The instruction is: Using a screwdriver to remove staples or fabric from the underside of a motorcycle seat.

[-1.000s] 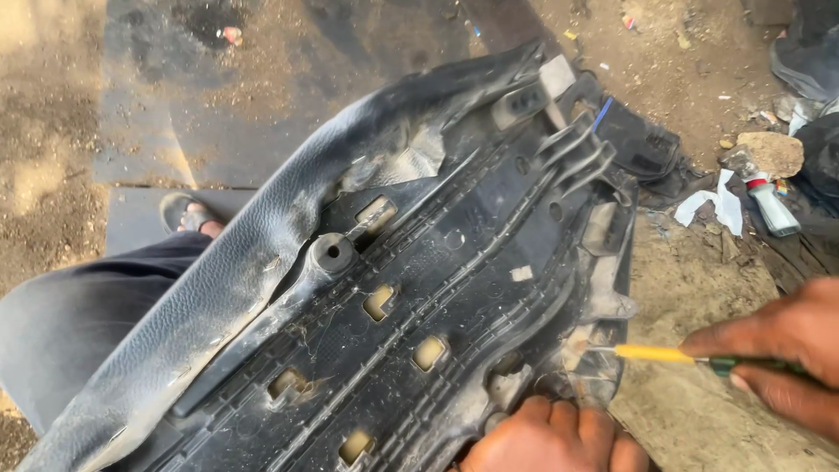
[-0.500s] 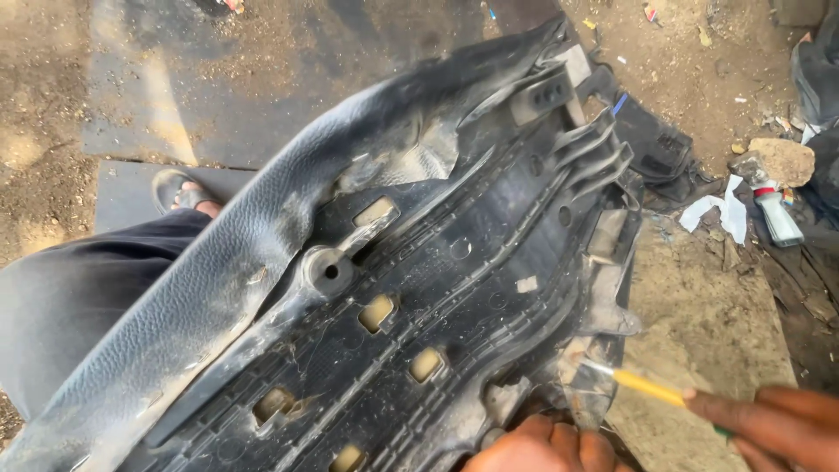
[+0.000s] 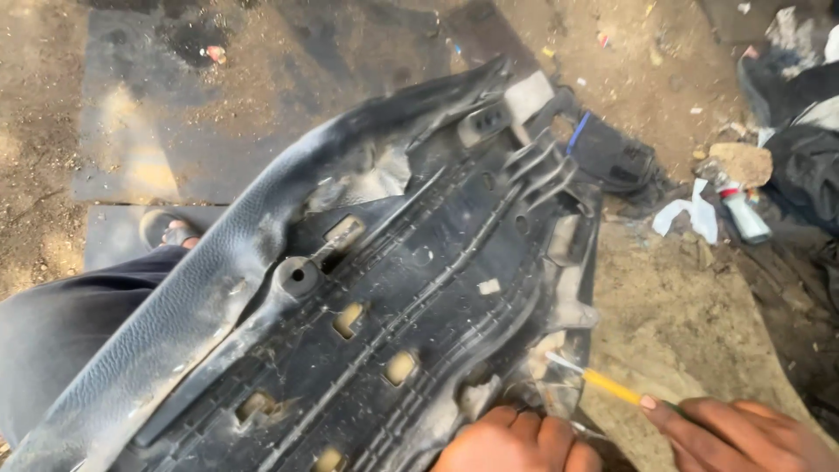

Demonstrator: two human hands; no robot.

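A black seat base (image 3: pixel 411 288) with grey-black textured cover (image 3: pixel 210 288), yellow-handled screwdriver (image 3: pixel 607 385), dark trouser leg (image 3: pixel 61 336).

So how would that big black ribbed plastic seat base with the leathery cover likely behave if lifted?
The black ribbed plastic seat base probably stays stiff: moulded ribs run its length. Its textured cover edge looks loose and floppy, likely to flap. Being long and curved, it may rock unless the left hand steadies it.

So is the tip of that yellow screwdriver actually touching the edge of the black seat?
Touching. The head view shows the yellow screwdriver, held in the right hand, with its metal tip meeting the seat base edge, no gap visible.
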